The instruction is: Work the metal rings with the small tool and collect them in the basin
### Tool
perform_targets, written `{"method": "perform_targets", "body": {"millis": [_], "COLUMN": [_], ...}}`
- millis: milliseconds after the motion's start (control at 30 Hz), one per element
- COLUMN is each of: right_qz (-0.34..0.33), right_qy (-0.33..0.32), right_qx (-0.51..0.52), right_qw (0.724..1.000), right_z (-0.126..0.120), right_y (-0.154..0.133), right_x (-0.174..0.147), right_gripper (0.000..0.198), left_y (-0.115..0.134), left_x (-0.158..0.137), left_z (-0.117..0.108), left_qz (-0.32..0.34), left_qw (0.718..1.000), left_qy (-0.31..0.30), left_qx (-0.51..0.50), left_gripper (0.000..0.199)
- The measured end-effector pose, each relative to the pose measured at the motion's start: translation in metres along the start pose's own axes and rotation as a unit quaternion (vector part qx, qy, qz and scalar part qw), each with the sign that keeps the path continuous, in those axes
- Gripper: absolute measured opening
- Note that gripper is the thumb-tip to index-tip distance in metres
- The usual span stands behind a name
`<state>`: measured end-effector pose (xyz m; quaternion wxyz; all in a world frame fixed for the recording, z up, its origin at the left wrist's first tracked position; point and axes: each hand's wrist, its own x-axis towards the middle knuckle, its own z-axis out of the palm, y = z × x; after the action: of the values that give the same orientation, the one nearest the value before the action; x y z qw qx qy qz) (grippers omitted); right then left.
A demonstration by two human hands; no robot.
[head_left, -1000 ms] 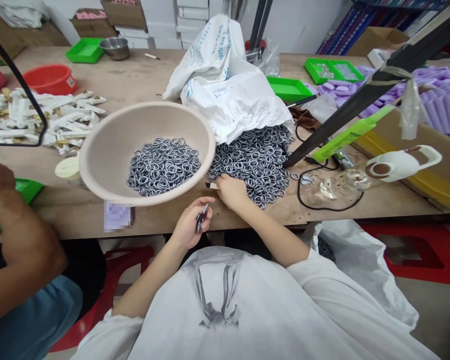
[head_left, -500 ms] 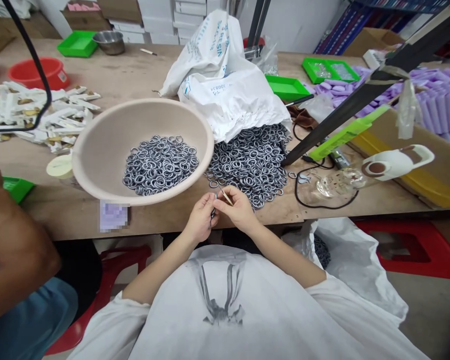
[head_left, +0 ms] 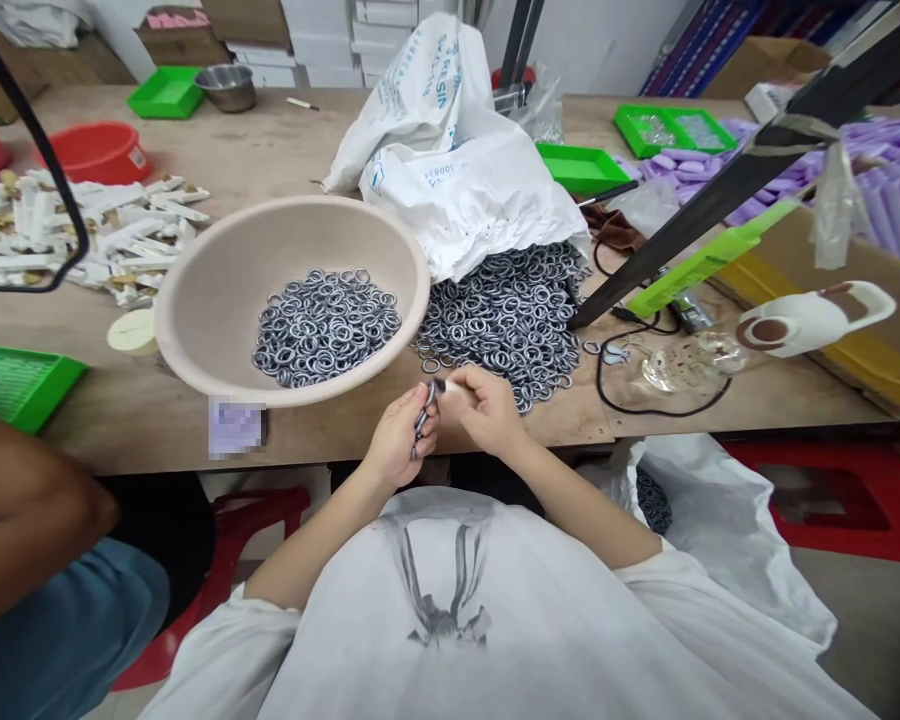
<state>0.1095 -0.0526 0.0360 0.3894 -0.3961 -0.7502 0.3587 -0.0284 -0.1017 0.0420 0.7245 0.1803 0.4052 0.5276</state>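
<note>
My left hand (head_left: 403,438) is closed around a few grey rings (head_left: 421,425) at the front edge of the table. My right hand (head_left: 486,408) is beside it, thumb and fingers pinching a small pale stick-like tool (head_left: 453,396). The dark tip of that tool meets the top ring in my left hand; its exact kind is too small to make out. Behind my hands a beige basin (head_left: 195,350) holds many similar rings (head_left: 326,328). To its right, a heap of rings (head_left: 510,320) spills from a white printed sack (head_left: 465,195).
At the left are a co-worker's arm (head_left: 30,500), a green tray (head_left: 37,395) and white parts (head_left: 112,235). A dark slanted post (head_left: 690,210), a clear bottle (head_left: 690,365) with white top, and a black cable (head_left: 645,411) are at the right. An open white bag (head_left: 727,520) sits below.
My right hand has shifted slightly right, and the tool has turned so its dark tip is at the ring. The rings in my left hand show more. The co-worker's arm has moved lower.
</note>
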Motion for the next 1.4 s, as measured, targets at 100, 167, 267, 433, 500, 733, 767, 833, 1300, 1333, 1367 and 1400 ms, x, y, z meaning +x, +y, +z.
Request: {"method": "perform_targets", "body": {"millis": [100, 167, 267, 433, 500, 733, 767, 833, 1300, 1333, 1367, 1400], "right_qz": [-0.067, -0.088, -0.106, -0.115, -0.117, -0.072, -0.058, -0.012, 0.074, 0.074, 0.076, 0.085], "right_qy": [-0.042, -0.039, -0.025, -0.018, -0.017, -0.007, -0.012, -0.016, -0.175, -0.164, -0.152, -0.139], "right_qx": [-0.119, -0.167, -0.202, -0.217, -0.219, -0.199, -0.201, -0.222, -0.44, -0.419, -0.374, -0.297], "right_qw": [0.99, 0.981, 0.973, 0.969, 0.969, 0.977, 0.978, 0.975, 0.878, 0.89, 0.912, 0.941], "right_z": [-0.005, -0.005, -0.002, -0.002, -0.002, 0.012, 0.013, 0.011, 0.021, 0.02, 0.017, 0.015], "right_y": [-0.005, -0.005, -0.004, -0.002, -0.002, 0.002, 0.003, 0.008, 0.017, 0.018, 0.017, 0.016], "right_x": [-0.009, -0.013, -0.015, -0.014, -0.013, -0.016, -0.015, -0.011, 0.051, 0.05, 0.048, 0.045], "right_gripper": [0.043, 0.047, 0.052, 0.056, 0.057, 0.059, 0.058, 0.056, 0.028, 0.026, 0.024, 0.023], "left_y": [-0.002, -0.002, -0.003, -0.004, -0.004, -0.001, -0.001, -0.002, 0.002, 0.002, 0.003, 0.002], "left_x": [0.002, 0.002, 0.002, -0.001, -0.001, 0.004, 0.005, 0.003, -0.004, -0.003, -0.002, 0.0], "left_z": [-0.001, 0.0, 0.002, 0.004, 0.004, 0.0, -0.001, -0.004, -0.033, -0.034, -0.034, -0.034], "left_qz": [0.012, 0.011, 0.009, 0.008, 0.007, -0.018, -0.02, -0.025, 0.017, 0.021, 0.025, 0.029], "left_qw": [1.0, 1.0, 1.0, 1.0, 1.0, 1.0, 1.0, 1.0, 0.998, 0.997, 0.996, 0.996], "left_qy": [0.016, 0.022, 0.024, 0.022, 0.02, 0.001, 0.005, 0.009, 0.067, 0.074, 0.082, 0.089], "left_qx": [-0.01, -0.01, -0.005, -0.006, -0.008, -0.014, -0.016, -0.013, -0.011, -0.013, -0.014, -0.012], "left_gripper": [0.051, 0.052, 0.053, 0.052, 0.051, 0.045, 0.044, 0.044, 0.039, 0.039, 0.037, 0.037]}}
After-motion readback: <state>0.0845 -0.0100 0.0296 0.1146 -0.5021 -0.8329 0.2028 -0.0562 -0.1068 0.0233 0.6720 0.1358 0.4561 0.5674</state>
